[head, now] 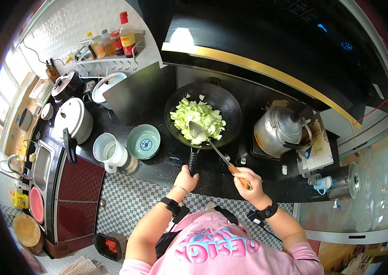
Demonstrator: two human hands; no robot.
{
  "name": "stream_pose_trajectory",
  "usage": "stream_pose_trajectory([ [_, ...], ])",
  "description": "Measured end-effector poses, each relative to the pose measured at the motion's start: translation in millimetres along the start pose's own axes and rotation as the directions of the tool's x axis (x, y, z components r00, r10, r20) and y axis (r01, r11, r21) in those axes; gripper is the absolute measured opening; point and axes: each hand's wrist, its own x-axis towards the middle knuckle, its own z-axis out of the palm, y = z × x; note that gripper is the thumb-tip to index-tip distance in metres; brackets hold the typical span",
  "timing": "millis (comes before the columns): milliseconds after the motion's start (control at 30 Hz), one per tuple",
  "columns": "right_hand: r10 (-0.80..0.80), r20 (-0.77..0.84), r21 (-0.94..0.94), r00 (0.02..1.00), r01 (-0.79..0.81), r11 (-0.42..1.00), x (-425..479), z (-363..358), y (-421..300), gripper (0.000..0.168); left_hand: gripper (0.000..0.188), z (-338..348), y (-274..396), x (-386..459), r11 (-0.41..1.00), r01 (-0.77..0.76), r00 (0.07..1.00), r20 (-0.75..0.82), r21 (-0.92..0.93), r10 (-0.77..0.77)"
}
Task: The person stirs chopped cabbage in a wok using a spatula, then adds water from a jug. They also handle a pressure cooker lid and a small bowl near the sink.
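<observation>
A dark wok (230,106) stands on the stove, holding a heap of chopped pale-green vegetable pieces (194,113). My left hand (186,179) grips the wok's black handle (193,161) at the near side. In my right hand (250,185) is the wooden handle of a metal ladle (219,153), which slants up to the left. The ladle's bowl rests among the vegetable pieces near the front of the heap. Left of the wok sits a green ceramic bowl (144,142) with a blue pattern inside.
A large metal kettle (273,132) stands on the right burner. Further left are a clear plastic jug (109,149), a lidded white pot (73,120) with a black handle and a sink (42,165). A range hood (249,65) overhangs the stove; an upright metal panel (142,94) stands behind the bowl.
</observation>
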Motion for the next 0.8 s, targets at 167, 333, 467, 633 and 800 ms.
stream_pose_trajectory([
  [167,-0.012,0.011,-0.034,1.000,0.012,0.999,-14,-1,1,0.019,0.043,-1,3,-1,1.000,-0.003,1.000,-0.003,-0.007,0.003],
  [333,0.049,-0.110,-0.031,0.993,-0.053,0.998,-17,-1,12,0.017,0.042,0,2,-1,1.000,-0.007,1.000,-0.003,-0.005,0.007],
  [467,0.129,-0.181,0.086,0.975,-0.115,0.990,-9,-7,9,0.015,0.042,0,0,-1,1.000,-0.015,1.000,-0.007,-0.005,0.015],
  [633,0.030,-0.072,0.070,0.997,-0.025,0.997,-5,-15,0,0.015,0.044,-2,3,-2,1.000,-0.024,1.000,-0.001,0.010,0.024],
  [800,0.011,-0.084,-0.045,0.996,-0.015,0.999,-9,-13,10,0.019,0.044,-1,2,-2,1.000,-0.027,1.000,0.008,0.003,0.027],
])
